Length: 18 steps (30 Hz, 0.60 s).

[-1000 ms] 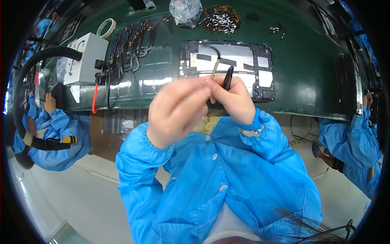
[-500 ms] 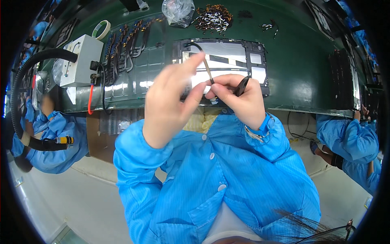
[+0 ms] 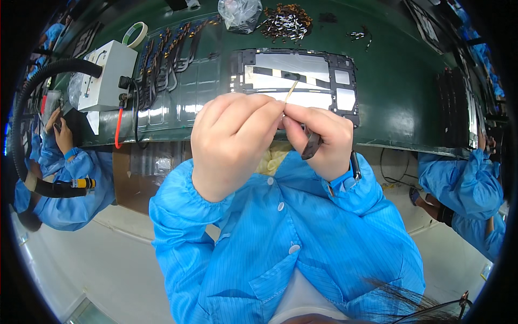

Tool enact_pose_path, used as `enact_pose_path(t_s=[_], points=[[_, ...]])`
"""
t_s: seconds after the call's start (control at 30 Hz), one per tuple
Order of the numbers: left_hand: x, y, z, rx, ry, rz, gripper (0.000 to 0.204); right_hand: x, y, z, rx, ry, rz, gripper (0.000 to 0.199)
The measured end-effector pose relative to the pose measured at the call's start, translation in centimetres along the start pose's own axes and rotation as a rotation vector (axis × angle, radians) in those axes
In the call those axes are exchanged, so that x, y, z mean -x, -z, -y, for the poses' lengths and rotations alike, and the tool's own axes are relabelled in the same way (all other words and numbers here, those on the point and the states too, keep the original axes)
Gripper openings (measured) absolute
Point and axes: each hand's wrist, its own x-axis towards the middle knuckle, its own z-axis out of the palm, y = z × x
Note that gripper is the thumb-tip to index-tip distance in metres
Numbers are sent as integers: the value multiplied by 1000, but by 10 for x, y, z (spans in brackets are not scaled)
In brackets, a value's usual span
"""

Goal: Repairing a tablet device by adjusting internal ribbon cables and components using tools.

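Note:
Both my hands meet above the table's near edge, fingertips together. A thin, flat, tan strip like a flex cable [image 3: 291,92] rises from between them, its upper end over the panel behind. My left hand [image 3: 229,137] pinches at the strip's lower end, which the fingers hide. With thumb and forefinger my right hand [image 3: 324,135] grips the strip from the other side. A dark, shiny, flat piece [image 3: 312,144] shows under the right fingers; its kind is unclear. Just beyond the hands lies a black-framed panel [image 3: 305,60] with silver sheets and a dark diagonal band.
Left of the panel, several dark cables [image 3: 171,62] lie on clear trays. A white box [image 3: 110,73] with a black hose, and a tape roll [image 3: 135,35], stand further left. Small parts [image 3: 288,22] and a plastic bag [image 3: 240,15] lie behind. Co-workers sit at both sides.
My blurred left hand has come down and right to meet the right fingertips. The strip, whose black end curved over the panel, now shows as a shorter tan length. The dark piece has tipped downward.

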Motion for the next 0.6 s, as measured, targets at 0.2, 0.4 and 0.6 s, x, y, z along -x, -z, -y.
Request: enact_pose_path(t_s=[0.2, 0.4, 0.6], points=[[14, 5, 9, -247, -116, -28, 28, -1, -9, -2, 67, 51, 85, 21], [71, 41, 44, -468, 489, -374, 17, 6, -11, -17, 91, -13, 174, 23], [251, 83, 98, -798, 1245, -272, 17, 20, -7, -27, -19, -164, 91, 21]])
